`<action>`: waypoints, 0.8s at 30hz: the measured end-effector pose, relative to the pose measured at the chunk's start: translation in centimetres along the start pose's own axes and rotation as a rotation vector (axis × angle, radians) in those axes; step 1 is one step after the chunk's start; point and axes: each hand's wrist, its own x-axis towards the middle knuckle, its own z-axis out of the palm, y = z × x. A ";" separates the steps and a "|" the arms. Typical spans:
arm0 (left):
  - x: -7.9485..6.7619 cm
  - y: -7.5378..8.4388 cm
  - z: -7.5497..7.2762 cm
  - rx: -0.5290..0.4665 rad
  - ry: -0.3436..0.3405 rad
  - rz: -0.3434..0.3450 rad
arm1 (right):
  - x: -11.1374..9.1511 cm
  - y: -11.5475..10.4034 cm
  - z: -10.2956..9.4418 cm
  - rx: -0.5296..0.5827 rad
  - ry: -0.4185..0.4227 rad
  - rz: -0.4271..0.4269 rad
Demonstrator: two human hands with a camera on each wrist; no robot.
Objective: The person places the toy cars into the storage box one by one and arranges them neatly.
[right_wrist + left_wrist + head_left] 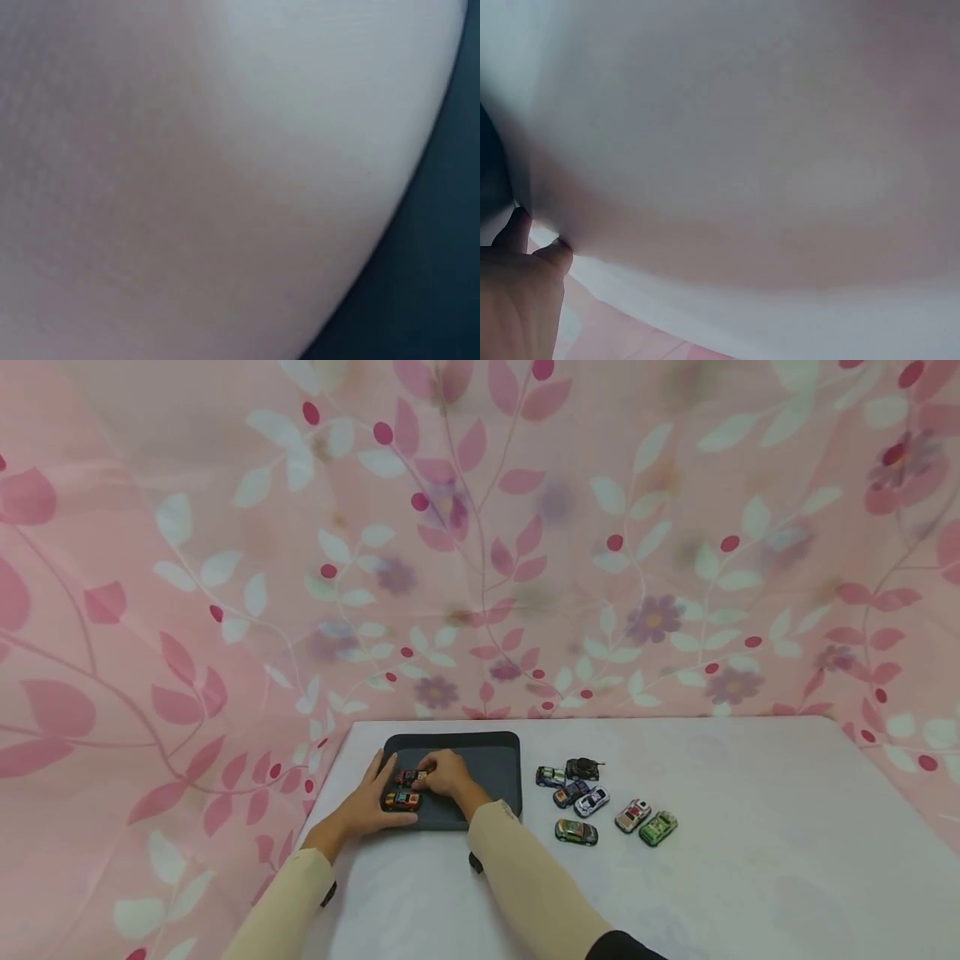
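A dark grey tray [491, 822] lies at the left of the white table in the head view. Inside its left part are two small toy cars, one behind the other. My right hand [447, 774] reaches over the tray and pinches the rear toy car [405, 777] at its right end. The front toy car [402, 801], orange and dark, sits just before it. At the tray's left edge rests my left hand [365, 804], fingers stretched and thumb along the front rim. The left wrist view catches part of this hand [521, 300]; the right wrist view has only table and tray.
Right of the tray stand several more toy cars: a black one [583, 769], a white one [592, 802], a dark green one [577, 832], a white-and-red one [633, 816] and a bright green one [659, 829]. A pink floral cloth [480, 568] hangs behind the table.
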 end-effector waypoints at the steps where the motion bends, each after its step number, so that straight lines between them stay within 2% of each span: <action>1: 0.0 0.0 0.1 -0.001 0.000 0.000 | 0.0 0.0 0.0 0.003 -0.001 0.000; 12: -0.3 0.0 0.3 0.012 0.012 -0.002 | -0.2 -0.1 0.5 -0.033 -0.005 0.021; 19: -0.1 -0.1 0.1 0.009 0.020 0.002 | 0.3 0.0 0.7 -0.062 0.031 0.007; 24: -0.2 0.1 0.0 0.007 0.025 0.004 | 0.3 0.0 0.7 -0.069 0.024 -0.003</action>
